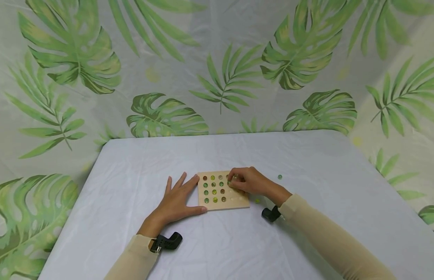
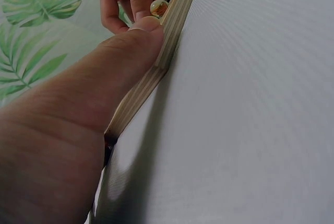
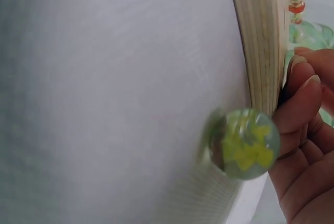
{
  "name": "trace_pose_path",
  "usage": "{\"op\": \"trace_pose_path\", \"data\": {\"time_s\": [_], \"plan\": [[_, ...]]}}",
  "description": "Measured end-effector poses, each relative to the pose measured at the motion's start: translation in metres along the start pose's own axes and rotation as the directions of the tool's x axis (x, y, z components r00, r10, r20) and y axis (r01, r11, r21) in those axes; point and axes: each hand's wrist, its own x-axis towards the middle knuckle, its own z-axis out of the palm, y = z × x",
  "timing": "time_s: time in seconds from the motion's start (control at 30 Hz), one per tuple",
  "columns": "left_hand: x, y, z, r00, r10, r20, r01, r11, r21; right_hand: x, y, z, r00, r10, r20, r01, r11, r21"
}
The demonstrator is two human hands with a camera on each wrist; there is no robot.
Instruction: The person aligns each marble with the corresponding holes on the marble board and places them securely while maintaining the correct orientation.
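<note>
A light wooden board (image 1: 229, 203) with rows of round hollows lies on the table, glass marbles filling its left columns. My left hand (image 1: 176, 202) is spread at the board's left side, its straight thumb touching the front edge and its index finger the back left corner. Over the board's right half, my right hand (image 1: 252, 181) pinches a green marble (image 1: 229, 182) between thumb and fingers, low against the surface. Its fingertips partly hide that marble and the hollows beneath. In the left wrist view, a clear marble with an orange swirl (image 2: 158, 8) shows beyond the left thumb.
A yellow-green marble (image 1: 257, 201) lies on the white tablecloth (image 1: 217, 241) just right of the board, seen large in the right wrist view. Farther right and back is a green marble (image 1: 280, 177). A leaf-patterned cloth (image 1: 238, 77) hangs behind the table.
</note>
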Motion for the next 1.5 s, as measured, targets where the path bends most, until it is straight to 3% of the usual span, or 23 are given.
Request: {"op": "trace_pose_path", "data": {"time_s": [0.43,1.07,1.5], "plan": [[0.000,0.001,-0.001,1.000,0.002,-0.001,-0.002,1.000,-0.007,-0.001,0.002,0.001,1.000,0.000,-0.008,0.001,1.000,0.004],[0.000,0.000,0.001,1.000,0.005,-0.016,-0.005,1.000,0.003,-0.009,0.004,-0.014,0.997,-0.028,0.068,0.018,0.990,0.139],[0.000,0.002,0.001,1.000,0.006,-0.005,-0.006,1.000,0.011,-0.027,0.019,-0.038,1.000,0.002,0.016,-0.003,0.998,0.065]]}}
